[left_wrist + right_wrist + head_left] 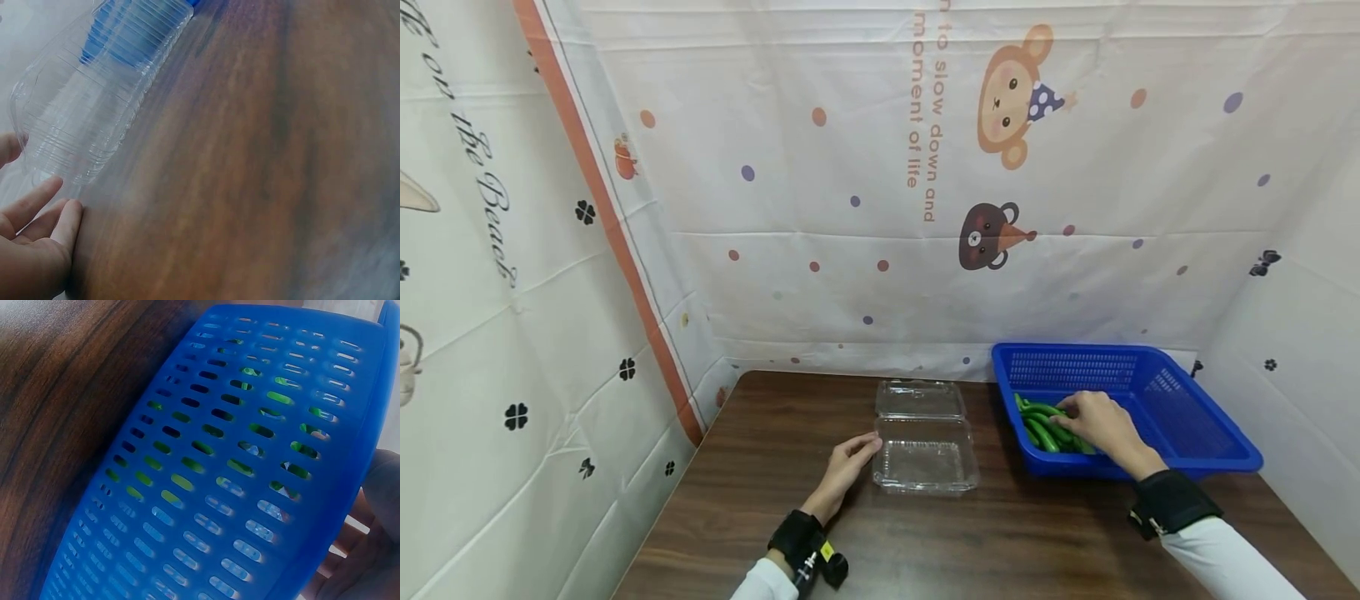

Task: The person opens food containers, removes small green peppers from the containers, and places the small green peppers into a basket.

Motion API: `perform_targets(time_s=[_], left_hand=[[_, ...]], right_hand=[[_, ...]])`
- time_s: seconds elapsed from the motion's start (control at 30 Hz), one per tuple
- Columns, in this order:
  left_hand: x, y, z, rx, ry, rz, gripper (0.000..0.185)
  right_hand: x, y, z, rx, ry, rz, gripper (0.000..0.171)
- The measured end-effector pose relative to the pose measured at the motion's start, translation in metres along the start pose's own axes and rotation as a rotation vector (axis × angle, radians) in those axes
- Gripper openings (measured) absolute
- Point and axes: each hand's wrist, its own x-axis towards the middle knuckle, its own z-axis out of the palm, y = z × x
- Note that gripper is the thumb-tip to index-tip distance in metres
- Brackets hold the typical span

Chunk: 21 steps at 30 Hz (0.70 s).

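My left hand (842, 471) is at the left side of a clear plastic clamshell box (925, 465), its fingertips right at the rim. In the left wrist view, the thumb (9, 149) and the straight fingers (70, 226) lie apart around the box's end. The box lies with its lid spread back on the table. My right hand (1103, 423) reaches into a blue plastic basket (1195, 408), fingertips down on several long green chili peppers (1040, 429). I cannot tell whether it grips one; the basket wall hides the fingertips in the right wrist view.
A brown wood-grain table (917, 550) carries the box and the basket. White printed cloth (850, 167) hangs behind the table and along both sides. The basket's slotted wall (206, 462) stands between the right wrist camera and the peppers.
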Motion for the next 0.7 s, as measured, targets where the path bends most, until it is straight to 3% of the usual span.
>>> perform_targets(time_s=[0.33, 0.7], left_hand=[[0.0010, 0.0000, 0.0003, -0.057, -0.018, 0.014, 0.054], [0.0018, 0.0013, 0.0001, -0.082, -0.027, 0.030, 0.054]], right_hand=[[-0.0025, 0.0001, 0.0040, 0.010, -0.002, 0.013, 0.027], [-0.0051, -0.0016, 0.0031, 0.025, 0.111, -0.025, 0.035]])
